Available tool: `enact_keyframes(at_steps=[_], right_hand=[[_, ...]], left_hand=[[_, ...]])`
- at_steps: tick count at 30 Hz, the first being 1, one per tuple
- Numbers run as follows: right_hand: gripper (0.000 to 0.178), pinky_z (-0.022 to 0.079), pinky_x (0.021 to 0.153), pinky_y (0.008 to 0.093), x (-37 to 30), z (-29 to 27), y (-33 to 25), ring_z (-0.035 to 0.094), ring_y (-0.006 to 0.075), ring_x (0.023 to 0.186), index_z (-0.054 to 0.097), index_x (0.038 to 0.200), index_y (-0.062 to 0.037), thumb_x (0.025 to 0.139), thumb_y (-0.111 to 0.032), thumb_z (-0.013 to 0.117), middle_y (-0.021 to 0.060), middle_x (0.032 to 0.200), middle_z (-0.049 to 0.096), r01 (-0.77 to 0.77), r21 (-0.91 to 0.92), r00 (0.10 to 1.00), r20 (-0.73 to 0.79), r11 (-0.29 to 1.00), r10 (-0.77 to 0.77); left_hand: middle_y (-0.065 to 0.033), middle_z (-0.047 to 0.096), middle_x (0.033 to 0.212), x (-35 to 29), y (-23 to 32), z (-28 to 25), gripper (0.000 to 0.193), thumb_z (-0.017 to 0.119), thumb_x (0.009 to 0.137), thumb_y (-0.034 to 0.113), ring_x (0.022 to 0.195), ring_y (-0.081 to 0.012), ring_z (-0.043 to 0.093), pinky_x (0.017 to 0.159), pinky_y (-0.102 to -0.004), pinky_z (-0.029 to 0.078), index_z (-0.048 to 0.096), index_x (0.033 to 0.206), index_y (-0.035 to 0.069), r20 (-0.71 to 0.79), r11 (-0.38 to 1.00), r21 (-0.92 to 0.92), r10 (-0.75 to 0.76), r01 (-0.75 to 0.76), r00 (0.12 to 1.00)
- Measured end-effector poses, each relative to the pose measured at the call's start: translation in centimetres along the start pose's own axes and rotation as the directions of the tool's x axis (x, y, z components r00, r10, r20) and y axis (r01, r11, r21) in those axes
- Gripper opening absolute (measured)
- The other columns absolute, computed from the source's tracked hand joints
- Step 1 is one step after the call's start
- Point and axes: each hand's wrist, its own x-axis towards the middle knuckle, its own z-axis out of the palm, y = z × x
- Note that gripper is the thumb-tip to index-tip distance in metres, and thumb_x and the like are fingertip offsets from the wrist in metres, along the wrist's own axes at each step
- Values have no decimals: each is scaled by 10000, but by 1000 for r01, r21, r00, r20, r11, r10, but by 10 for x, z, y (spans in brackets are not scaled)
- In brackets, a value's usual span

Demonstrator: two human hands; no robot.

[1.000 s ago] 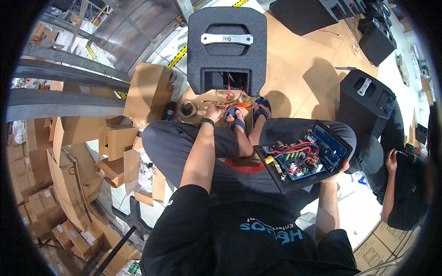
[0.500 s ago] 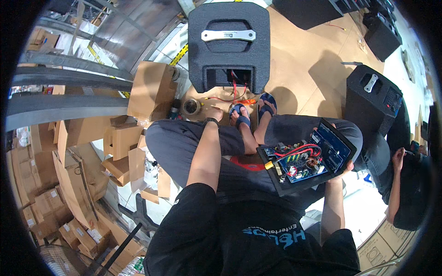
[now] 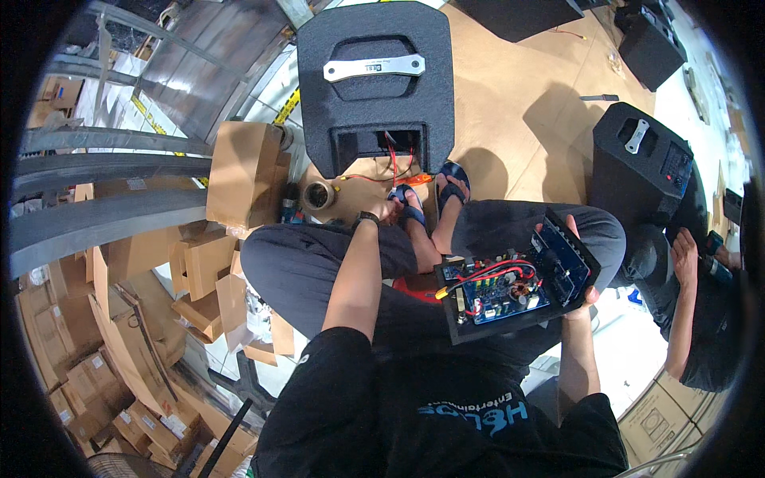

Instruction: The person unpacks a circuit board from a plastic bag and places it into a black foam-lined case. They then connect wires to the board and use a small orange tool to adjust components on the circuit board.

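Note:
My right hand (image 3: 584,303) grips the edge of a black amplifier panel (image 3: 470,334) resting over my right thigh. On the panel is a blue circuit board (image 3: 510,304) with red wires and a yellow connector (image 3: 442,293); a second board stands upright at its right side. My left hand (image 3: 387,211) is low by my left sandal (image 3: 408,209), its fingers too small and hidden to read. Ahead of my feet stands a black speaker cabinet (image 3: 375,107) with a silver handle; red wires (image 3: 392,151) hang out of its rectangular opening.
A tape roll (image 3: 319,195) and a cardboard box (image 3: 241,174) stand left of the cabinet. Metal shelving (image 3: 111,171) and several cartons fill the left. At right, another speaker (image 3: 641,163) stands before a co-worker, whose hand (image 3: 684,253) shows. A dark flat tool (image 3: 599,98) lies on the brown floor covering.
My left hand has moved from beside the tape roll right and back against my left foot. The amplifier panel has shifted slightly left and down, still in my right hand. The view has turned slightly.

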Motion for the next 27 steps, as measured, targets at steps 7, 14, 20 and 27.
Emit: enact_keyframes(at_steps=[7, 14, 20, 27], right_hand=[[1619, 364, 1226, 486, 5, -5, 7, 441, 350, 1463, -24, 1673, -105, 507, -712, 921, 246, 1619, 350, 20, -91, 1000, 10, 996, -19], [1569, 306, 1243, 504, 1, -5, 3, 381, 373, 1498, -72, 1667, -72, 552, -631, 880, 273, 1611, 329, 29, -183, 1000, 7, 983, -29], [1603, 312, 1220, 516, 5, -9, 2, 335, 419, 1502, -80, 1663, -51, 544, -665, 890, 312, 1606, 251, 78, -357, 997, 46, 931, -65], [1598, 243, 1238, 489, -3, -20, 6, 304, 396, 1516, -20, 1672, -52, 517, -618, 927, 299, 1631, 225, 116, -433, 992, 86, 894, -87]], left_hand=[[8, 638, 782, -3, 86, 59, 229, 674, 950, 331, 627, -132, 617, 493, -287, 457, 660, 972, 103, 16, 845, -473, 291, -249, 957], [-20, 675, 825, 96, 108, 92, 343, 481, 1092, 427, 733, -201, 703, 671, -338, 588, 629, 1002, 132, -21, 175, -984, 57, -31, 998], [-38, 693, 897, 58, 109, 88, 337, 438, 1115, 394, 809, -215, 719, 726, -359, 605, 615, 1050, 114, -102, 371, -923, 26, -105, 994], [-87, 662, 1170, -89, 126, 64, 295, 428, 1136, 348, 990, -247, 714, 861, -424, 618, 536, 1309, 135, 219, 440, -886, 113, 149, 969]])
